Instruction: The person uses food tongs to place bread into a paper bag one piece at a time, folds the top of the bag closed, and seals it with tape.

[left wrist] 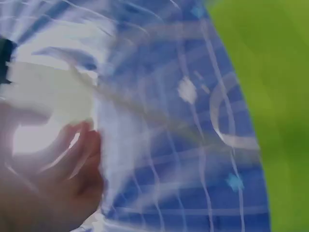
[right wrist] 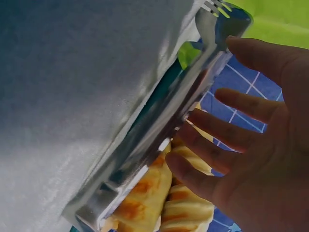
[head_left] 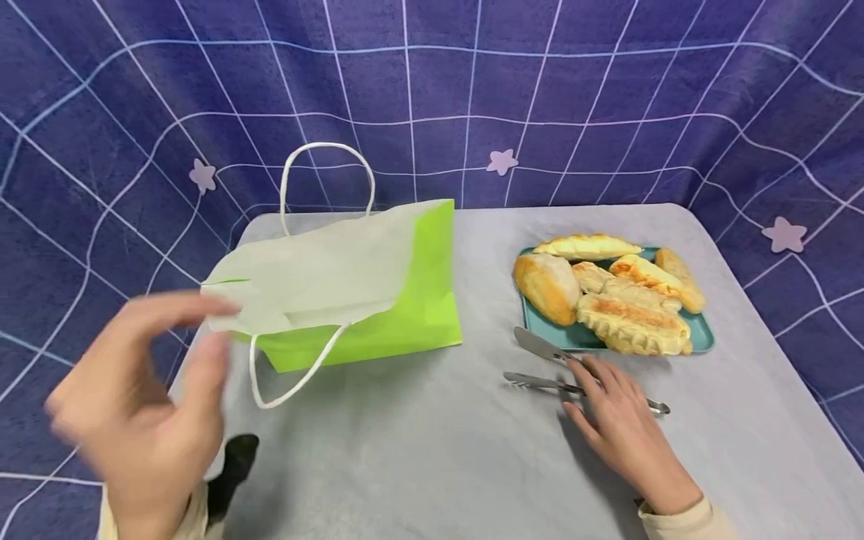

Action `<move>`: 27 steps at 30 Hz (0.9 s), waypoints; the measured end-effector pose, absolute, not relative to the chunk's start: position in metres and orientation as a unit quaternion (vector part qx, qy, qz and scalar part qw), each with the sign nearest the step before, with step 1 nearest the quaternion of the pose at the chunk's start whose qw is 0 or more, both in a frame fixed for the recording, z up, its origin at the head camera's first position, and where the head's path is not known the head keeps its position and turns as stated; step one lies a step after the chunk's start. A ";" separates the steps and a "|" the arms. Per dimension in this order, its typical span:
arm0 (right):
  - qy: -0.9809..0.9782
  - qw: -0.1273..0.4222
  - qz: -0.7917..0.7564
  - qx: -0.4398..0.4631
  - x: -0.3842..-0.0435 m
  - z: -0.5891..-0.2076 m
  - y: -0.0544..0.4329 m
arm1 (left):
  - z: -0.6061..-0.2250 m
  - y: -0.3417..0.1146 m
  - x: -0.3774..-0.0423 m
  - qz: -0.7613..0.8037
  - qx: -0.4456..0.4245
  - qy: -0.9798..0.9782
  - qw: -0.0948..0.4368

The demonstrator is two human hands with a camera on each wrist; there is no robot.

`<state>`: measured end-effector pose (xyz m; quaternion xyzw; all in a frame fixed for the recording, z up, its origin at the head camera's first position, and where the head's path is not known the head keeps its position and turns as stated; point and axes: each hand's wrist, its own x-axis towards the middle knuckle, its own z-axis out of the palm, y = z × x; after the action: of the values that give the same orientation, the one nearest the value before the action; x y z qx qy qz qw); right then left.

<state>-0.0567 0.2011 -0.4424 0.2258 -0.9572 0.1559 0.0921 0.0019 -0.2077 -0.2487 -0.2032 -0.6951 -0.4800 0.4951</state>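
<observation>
A green paper bag (head_left: 427,315) with a white inner side and white handles stands at left on the table. Blurred by motion, my left hand (head_left: 145,390) is at the bag's left edge, its thumb and fingers apart around nothing. My right hand (head_left: 617,424) reaches over metal serving tongs (head_left: 533,381), fingers spread and fingertips right at them. One arm of the tongs has a flat blade end, the other a toothed end. In the right wrist view the tongs (right wrist: 169,111) run diagonally beside the straight fingers (right wrist: 241,99).
A teal tray (head_left: 702,337) at right holds several breads and pastries (head_left: 634,322), behind the tongs. A grey cloth covers the table (head_left: 405,442). Behind it hangs a blue curtain (head_left: 432,97) with grid lines and stars.
</observation>
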 end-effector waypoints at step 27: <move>-0.941 0.153 0.168 0.252 -0.062 -0.428 0.224 | -0.338 -0.205 -0.049 -0.156 -0.200 -0.839 0.482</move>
<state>-0.0623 0.2239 -0.4275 0.2518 -0.9407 0.1683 0.1529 -0.0493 -0.2045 -0.3376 -0.1997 -0.8387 -0.1561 0.4820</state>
